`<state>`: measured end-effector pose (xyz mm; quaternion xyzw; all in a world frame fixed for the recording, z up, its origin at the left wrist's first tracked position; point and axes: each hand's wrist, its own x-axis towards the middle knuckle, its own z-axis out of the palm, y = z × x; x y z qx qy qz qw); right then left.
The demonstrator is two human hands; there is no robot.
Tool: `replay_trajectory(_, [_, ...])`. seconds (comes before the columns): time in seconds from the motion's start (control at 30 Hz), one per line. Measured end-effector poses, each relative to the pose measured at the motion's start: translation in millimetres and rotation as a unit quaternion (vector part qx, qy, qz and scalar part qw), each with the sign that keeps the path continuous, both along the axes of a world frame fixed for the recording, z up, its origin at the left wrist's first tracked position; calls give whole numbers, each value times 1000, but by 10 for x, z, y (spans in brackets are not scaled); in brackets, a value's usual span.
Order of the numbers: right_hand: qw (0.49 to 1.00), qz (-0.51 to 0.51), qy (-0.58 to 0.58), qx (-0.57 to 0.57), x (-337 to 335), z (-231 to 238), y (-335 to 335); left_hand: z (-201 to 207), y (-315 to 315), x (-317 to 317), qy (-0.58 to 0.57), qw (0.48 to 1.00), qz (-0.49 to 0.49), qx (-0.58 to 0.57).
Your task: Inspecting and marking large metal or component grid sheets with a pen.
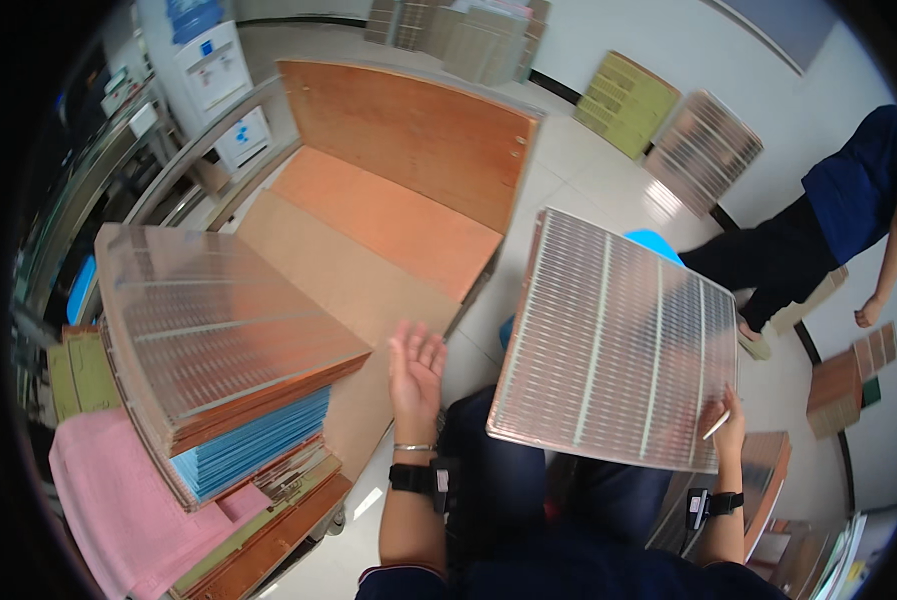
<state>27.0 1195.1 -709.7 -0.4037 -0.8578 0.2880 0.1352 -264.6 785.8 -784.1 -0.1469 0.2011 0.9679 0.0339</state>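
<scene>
My right hand grips the right edge of a large copper-coloured circuit board panel, which is covered in rows of a fine repeating pattern. The panel is tilted over my lap. A thin white stick, perhaps a pen, also shows at the fingers of that hand. My left hand is raised with its fingers apart and holds nothing, between the panel and a stack on the left. Similar patterned panels top that stack, above a layer of blue sheets.
The stack rests beside a brown board surface with an upright wooden back. Pink cloth hangs at lower left. A person in dark clothes stands at right. Panels lean along the wall; a water dispenser stands at far left.
</scene>
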Motion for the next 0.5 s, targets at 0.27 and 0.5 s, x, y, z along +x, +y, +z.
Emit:
replay_trajectory(0.27, [975,-197,-17,104,660,-470,-164,186,376,453,110,801,-375,-454])
replay_trajectory(0.5, [958,-134,-1,253,730,-568,-324,256,464,328,268,511,-212,-789])
